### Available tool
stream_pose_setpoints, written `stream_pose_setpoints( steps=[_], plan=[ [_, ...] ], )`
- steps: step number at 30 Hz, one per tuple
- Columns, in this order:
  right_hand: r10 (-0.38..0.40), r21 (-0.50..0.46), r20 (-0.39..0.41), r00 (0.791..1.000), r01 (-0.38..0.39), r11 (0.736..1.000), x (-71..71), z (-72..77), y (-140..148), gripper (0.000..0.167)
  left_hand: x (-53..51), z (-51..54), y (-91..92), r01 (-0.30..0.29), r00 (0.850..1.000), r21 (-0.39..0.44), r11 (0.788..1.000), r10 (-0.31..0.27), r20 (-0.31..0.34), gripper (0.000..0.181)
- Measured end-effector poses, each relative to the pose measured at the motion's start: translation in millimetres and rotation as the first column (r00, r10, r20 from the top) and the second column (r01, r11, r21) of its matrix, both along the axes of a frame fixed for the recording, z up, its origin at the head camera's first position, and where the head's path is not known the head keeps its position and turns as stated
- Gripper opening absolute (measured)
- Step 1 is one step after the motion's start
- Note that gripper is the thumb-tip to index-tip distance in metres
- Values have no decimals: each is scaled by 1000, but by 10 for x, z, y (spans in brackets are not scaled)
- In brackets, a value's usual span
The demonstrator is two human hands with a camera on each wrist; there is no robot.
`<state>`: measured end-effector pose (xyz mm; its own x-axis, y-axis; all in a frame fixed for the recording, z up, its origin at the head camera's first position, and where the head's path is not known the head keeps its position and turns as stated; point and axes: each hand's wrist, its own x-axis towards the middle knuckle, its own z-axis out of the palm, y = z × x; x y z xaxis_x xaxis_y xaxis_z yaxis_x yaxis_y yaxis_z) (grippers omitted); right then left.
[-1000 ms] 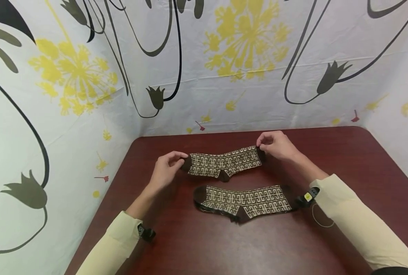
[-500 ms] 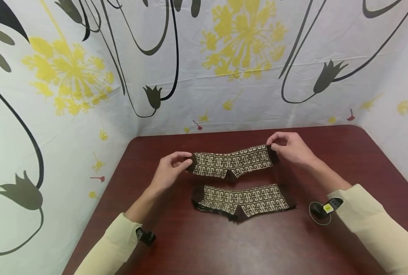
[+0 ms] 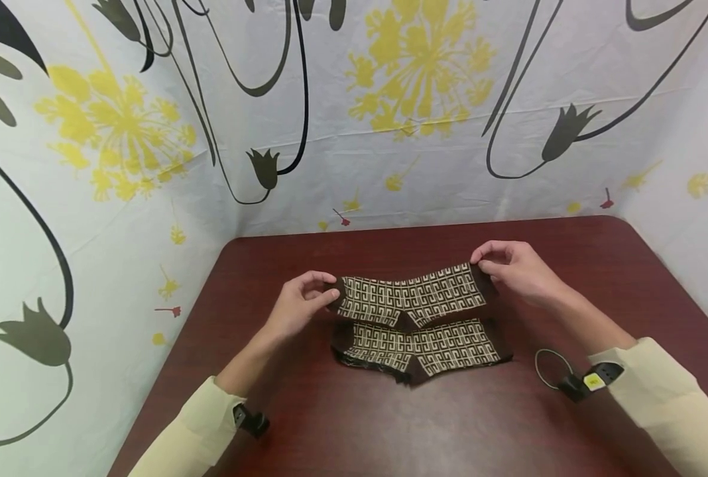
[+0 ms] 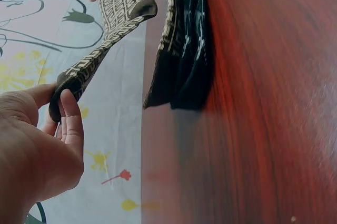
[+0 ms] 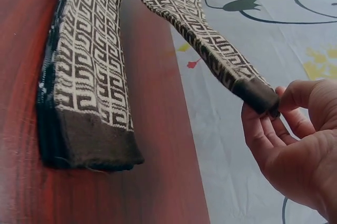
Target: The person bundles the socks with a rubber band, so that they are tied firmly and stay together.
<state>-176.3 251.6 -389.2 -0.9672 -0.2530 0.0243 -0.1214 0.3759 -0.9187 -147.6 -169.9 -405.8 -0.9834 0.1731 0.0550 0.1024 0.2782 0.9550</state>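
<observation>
A brown and cream patterned sock (image 3: pixel 413 298) is stretched between both hands, raised off the table. My left hand (image 3: pixel 297 303) pinches its dark toe end, seen close in the left wrist view (image 4: pixel 66 90). With thumb and fingers, my right hand (image 3: pixel 518 268) pinches the dark cuff (image 5: pixel 258 95). Just in front of it on the table lies a small stack of socks (image 3: pixel 422 348), the top one in the same pattern. Darker, black-looking socks (image 4: pixel 195 50) show beneath it in the left wrist view. The raised sock's lower edge hangs close to the stack's far edge.
The dark red wooden table (image 3: pixel 342 424) extends around the socks. A white cloth (image 3: pixel 354 119) with yellow flowers and grey tulips hangs behind and at the sides. A thin cable loop (image 3: pixel 551 368) hangs by the right wrist's camera (image 3: pixel 575 387).
Both hands have carried the held sock to the right, then down nearer the stack. The right hand has moved farther right than the left. The stack has stayed in place.
</observation>
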Motion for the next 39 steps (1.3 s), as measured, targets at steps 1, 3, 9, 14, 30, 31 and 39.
stream_pose_setpoints(
  steps=[1,3,9,14,30,31,39],
  plan=[
    [6,-24,15,1000,-6,1000,16,-5,15,14,10,-5,13,5,1000,7,1000,-5,8,25],
    [14,-66,44,999,-11,998,47,-17,45,15,30,-12,41,14,1000,22,1000,-15,25,24],
    [21,-147,112,994,-5,989,127,-67,129,10,93,-32,110,42,997,33,999,-44,64,22],
    [38,-188,154,987,-8,982,191,-110,185,8,135,-69,147,63,994,18,998,-64,93,23],
    [124,-247,291,949,-51,968,302,-330,316,12,176,-130,145,164,970,-71,984,-148,191,22],
    [126,-227,293,948,-59,972,305,-353,311,12,167,-138,137,174,970,-95,980,-154,188,21],
    [134,-96,286,949,-111,989,309,-488,243,16,93,-222,59,283,959,-320,904,-261,112,16]
  ],
)
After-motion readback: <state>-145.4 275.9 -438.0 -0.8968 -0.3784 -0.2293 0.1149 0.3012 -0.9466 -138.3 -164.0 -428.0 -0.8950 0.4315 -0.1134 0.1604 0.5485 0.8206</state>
